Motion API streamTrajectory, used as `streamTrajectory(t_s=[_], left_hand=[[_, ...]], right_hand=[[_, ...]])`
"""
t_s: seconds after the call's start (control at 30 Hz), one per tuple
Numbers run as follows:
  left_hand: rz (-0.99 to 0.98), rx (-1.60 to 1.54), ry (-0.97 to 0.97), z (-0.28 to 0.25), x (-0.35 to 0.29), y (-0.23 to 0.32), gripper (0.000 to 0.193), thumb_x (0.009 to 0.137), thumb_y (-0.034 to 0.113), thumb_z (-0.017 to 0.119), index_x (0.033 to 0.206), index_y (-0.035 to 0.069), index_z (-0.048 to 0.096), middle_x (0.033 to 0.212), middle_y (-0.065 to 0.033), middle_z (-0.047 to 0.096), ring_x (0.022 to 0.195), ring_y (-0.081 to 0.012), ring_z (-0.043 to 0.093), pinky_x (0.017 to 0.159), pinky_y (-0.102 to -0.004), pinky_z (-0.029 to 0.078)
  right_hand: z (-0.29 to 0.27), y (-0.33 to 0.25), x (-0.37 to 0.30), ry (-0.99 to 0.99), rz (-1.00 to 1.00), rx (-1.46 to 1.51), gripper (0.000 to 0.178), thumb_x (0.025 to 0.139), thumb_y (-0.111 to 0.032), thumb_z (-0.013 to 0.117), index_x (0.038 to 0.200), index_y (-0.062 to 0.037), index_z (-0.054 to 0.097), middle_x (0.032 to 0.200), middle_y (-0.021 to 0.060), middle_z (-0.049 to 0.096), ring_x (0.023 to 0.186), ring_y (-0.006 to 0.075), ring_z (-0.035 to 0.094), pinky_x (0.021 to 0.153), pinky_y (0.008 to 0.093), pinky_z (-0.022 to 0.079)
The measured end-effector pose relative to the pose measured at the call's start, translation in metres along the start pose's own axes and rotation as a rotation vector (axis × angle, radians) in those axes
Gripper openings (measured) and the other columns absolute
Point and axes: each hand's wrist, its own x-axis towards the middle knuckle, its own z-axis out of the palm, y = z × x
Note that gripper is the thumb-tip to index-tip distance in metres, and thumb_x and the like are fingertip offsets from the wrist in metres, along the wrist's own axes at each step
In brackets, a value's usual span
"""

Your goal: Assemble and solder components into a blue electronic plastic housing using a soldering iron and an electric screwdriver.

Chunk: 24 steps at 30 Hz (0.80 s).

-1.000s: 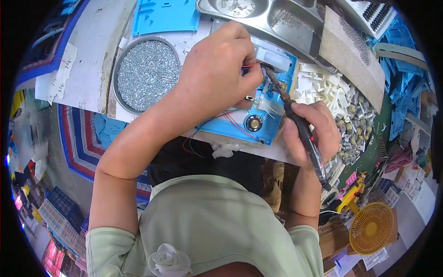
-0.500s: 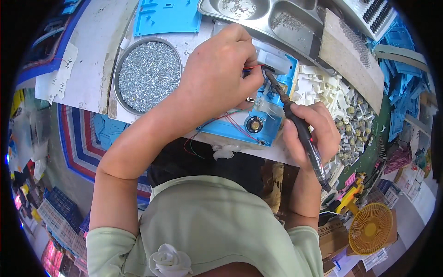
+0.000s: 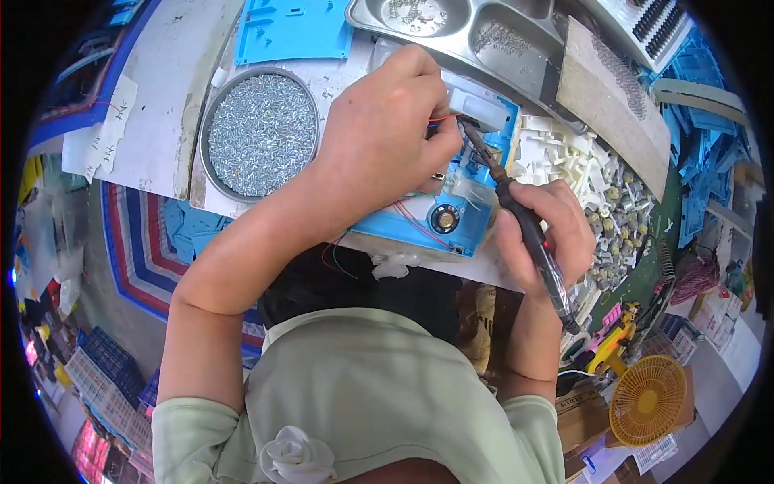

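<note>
My right hand (image 3: 560,230) grips a black-handled soldering iron (image 3: 528,230), its tip slanting up and left to the parts inside a blue plastic housing (image 3: 403,230). Just left of that tip, my left hand (image 3: 387,121) is closed in a pinch on a thin red wire (image 3: 446,118); the fingertips are partly hidden. A small round speaker (image 3: 444,218) sits in the near right part of the housing, with red wires running beside it. The tip looks to be at the wire's end, but actual contact cannot be made out.
Left of my forearm stands a round dish (image 3: 203,145) full of small screws (image 3: 262,133). A blue panel (image 3: 294,36) and a compartmented metal tray (image 3: 451,44) lie beyond. White plastic parts (image 3: 552,153) and small motors (image 3: 617,222) are heaped to the right, beside a tilted board (image 3: 597,105).
Almost nothing differs. My left hand and forearm have shifted very slightly; the soldering iron stays in the same place.
</note>
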Motion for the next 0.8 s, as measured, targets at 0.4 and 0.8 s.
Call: streamTrajectory(t_s=[0.4, 0.8], left_hand=[[-0.016, -0.013, 0.003, 0.001, -0.001, 0.002, 0.013, 0.079, 0.006, 0.073, 0.079, -0.003, 0.062, 0.092, -0.0111, 0.06, 0.077, -0.0265, 0.063, 0.069, -0.0348, 0.053], [-0.02, 0.006, -0.018, -0.001, 0.0, 0.002, 0.014, 0.08, 0.007, 0.073, 0.079, -0.003, 0.063, 0.091, -0.0107, 0.059, 0.077, -0.0253, 0.063, 0.069, -0.0343, 0.052]], right_hand=[[-0.021, -0.011, -0.021, 0.042, 0.031, -0.005, 0.033, 0.074, 0.0, 0.079, 0.105, 0.0018, 0.069, 0.074, 0.0123, 0.066, 0.059, 0.0237, 0.058, 0.056, 0.032, 0.044], [-0.027, -0.01, -0.029, 0.082, 0.046, -0.002, 0.033, 0.075, 0.001, 0.079, 0.106, 0.0021, 0.067, 0.073, 0.0123, 0.065, 0.06, 0.0238, 0.059, 0.057, 0.0319, 0.045]])
